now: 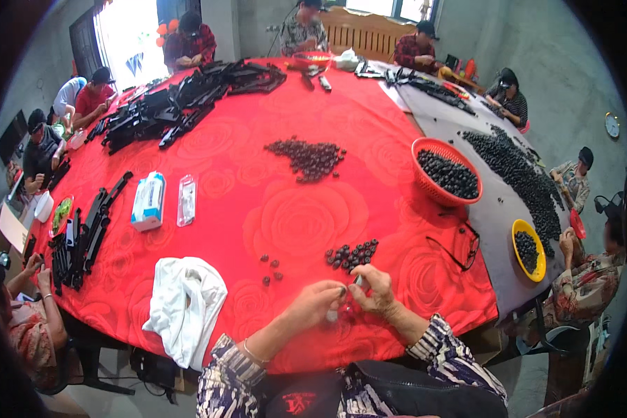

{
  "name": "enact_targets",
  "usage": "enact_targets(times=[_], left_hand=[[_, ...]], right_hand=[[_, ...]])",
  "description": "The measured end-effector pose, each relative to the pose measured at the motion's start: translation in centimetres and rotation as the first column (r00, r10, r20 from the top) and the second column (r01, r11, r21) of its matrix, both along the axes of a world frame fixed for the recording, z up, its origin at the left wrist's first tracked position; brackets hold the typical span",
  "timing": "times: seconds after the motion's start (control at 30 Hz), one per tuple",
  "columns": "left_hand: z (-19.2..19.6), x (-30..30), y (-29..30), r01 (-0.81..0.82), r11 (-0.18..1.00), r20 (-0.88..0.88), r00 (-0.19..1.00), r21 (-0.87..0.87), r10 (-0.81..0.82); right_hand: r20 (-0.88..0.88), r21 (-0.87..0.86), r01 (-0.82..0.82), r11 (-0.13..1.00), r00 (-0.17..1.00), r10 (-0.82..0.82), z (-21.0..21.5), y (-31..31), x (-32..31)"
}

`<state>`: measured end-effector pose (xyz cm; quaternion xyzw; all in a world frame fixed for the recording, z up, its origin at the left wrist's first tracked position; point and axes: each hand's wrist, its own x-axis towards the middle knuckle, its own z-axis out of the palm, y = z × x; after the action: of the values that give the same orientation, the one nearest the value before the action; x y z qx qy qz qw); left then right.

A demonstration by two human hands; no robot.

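Near the table's front edge, my left hand (315,304) is closed in a pinch on a small dark round piece (342,290). Close beside it on the right, my right hand (376,294) is closed on a small pale-tipped thing (359,280) too small to make out. Just beyond my fingers lies a cluster of small black round pieces (352,255). A few loose black pieces (275,264) sit to the left of that cluster. Farther off, toward the middle of the red tablecloth (223,244), rests a larger pile of similar dark pieces (306,159).
At right stand a red basket (421,175) and a yellow bowl (536,274) of black pieces, with glasses (460,259) nearer. A white cloth (184,306), a tissue pack (148,200) and black strips (83,240) lie left. Several people sit around the table.
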<state>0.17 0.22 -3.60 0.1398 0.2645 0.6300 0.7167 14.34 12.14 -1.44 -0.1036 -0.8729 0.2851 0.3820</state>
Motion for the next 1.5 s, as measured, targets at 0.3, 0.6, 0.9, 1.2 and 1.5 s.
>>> enact_targets(times=[0.3,0.6,0.9,1.2,1.5], left_hand=[[-0.2,-0.6,0.6,0.083,0.996,-0.04,0.996,0.018,-0.082],[-0.2,-0.7,0.9,0.068,0.997,-0.003,0.998,0.026,-0.068],[0.4,-0.6,0.5,0.064,0.998,0.068,0.996,-0.03,-0.061],[0.0,-0.5,0.0,0.069,0.998,0.034,0.997,-0.012,-0.069],[0.4,-0.3,0.8,0.058,0.998,0.01,0.998,-0.027,-0.058]], right_hand=[[-0.033,0.049,-0.119,0.992,0.992,0.121,1.0,0.3,-0.2],[-0.049,-0.004,0.079,0.997,0.996,-0.079,0.0,2.6,0.3],[-0.261,-0.263,-0.051,0.963,0.965,-0.02,7.0,-2.1,2.6],[-0.826,0.125,-0.725,0.678,0.302,0.475,18.1,-7.0,3.2],[-0.912,0.308,-0.686,0.659,-0.017,0.409,21.3,-9.1,0.6]])
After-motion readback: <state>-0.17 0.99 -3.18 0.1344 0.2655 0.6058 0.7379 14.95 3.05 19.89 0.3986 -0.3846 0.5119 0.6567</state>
